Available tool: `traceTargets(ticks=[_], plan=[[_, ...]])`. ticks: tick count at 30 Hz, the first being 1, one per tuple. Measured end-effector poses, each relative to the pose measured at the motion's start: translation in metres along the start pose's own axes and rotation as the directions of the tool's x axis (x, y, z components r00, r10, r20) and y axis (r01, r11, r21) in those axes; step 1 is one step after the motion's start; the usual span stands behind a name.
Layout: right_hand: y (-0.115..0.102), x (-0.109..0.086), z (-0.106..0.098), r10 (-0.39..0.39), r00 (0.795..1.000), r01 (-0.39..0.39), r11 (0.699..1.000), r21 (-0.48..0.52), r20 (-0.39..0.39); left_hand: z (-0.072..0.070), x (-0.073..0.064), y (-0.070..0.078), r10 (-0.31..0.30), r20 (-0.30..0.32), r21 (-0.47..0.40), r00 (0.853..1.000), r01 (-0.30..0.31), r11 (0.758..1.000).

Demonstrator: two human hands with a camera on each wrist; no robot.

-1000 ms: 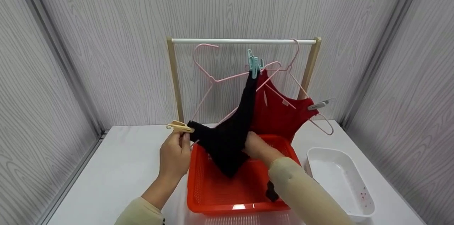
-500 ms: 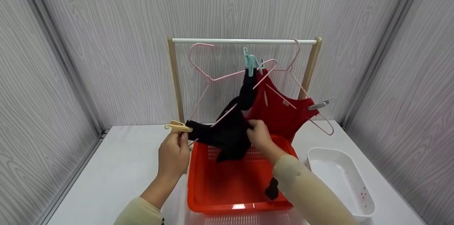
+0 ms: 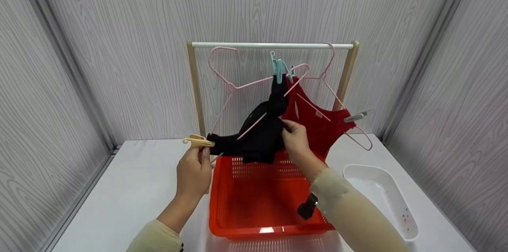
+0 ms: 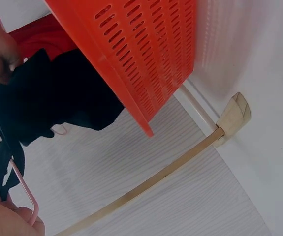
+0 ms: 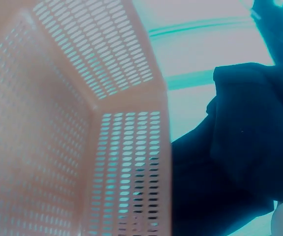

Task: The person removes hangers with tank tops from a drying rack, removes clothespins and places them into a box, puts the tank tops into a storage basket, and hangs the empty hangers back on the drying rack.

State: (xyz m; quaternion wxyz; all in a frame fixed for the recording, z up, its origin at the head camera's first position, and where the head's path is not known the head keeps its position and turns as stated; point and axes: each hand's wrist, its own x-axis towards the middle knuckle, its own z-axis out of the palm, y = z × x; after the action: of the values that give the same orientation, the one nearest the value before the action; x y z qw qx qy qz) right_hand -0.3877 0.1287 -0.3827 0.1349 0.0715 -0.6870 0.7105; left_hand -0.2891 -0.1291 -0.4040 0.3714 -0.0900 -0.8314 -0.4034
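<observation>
In the head view a black sleeveless top (image 3: 258, 137) hangs bunched from a tilted pink hanger (image 3: 254, 126). A blue-green clothespin (image 3: 279, 71) clips its upper strap; a yellow clothespin (image 3: 199, 141) sits at the lower left strap. My left hand (image 3: 193, 174) pinches at the yellow clothespin; in the left wrist view the hanger's end lies against its fingers. My right hand (image 3: 297, 141) pinches the top's right edge, its fingertips partly behind the cloth. Dark cloth (image 5: 249, 142) fills the right of the right wrist view.
Below the cloth stands a red perforated basket (image 3: 238, 230). Behind is a drying rack (image 3: 262, 46), where a red tank top (image 3: 317, 129) hangs on another pink hanger with a grey clothespin (image 3: 354, 117). A white tray (image 3: 410, 228) lies at the right.
My right hand has risen, lifting the black top's lower part out of the basket and folding it upward. The pink hanger has shifted slightly left; my left hand has barely moved.
</observation>
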Motion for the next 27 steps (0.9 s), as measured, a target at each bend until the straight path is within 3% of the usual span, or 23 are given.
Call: traceTargets(ticks=[4, 8, 12, 20, 27], plan=[[-0.01, 0.0, -0.001, 0.011, 1.0, -0.01, 0.989, 0.149, -0.006, 0.0, 0.0, 0.0, -0.013, -0.001, -0.002, 1.0, 0.013, 1.0], [-0.017, -0.002, -0.003, 0.043, 0.999, -0.048, 0.948, 0.314, 0.025, 0.0, 0.001, 0.0, -0.02, -0.013, -0.008, 1.0, 0.02, 1.0], [-0.021, -0.004, -0.009, 0.111, 0.99, -0.135, 0.917, 0.376, 0.086, 0.0, 0.001, 0.001, -0.017, -0.022, -0.012, 1.0, 0.017, 1.0], [-0.015, -0.006, -0.019, 0.277, 0.94, -0.321, 0.915, 0.243, 0.199, 0.0, 0.0, 0.0, -0.008, -0.029, -0.02, 1.0, 0.008, 1.0], [-0.002, -0.011, -0.026, 0.329, 0.88, -0.353, 0.936, 0.007, 0.343, 0.0, -0.002, -0.001, -0.008, -0.039, -0.029, 0.999, 0.007, 1.0]])
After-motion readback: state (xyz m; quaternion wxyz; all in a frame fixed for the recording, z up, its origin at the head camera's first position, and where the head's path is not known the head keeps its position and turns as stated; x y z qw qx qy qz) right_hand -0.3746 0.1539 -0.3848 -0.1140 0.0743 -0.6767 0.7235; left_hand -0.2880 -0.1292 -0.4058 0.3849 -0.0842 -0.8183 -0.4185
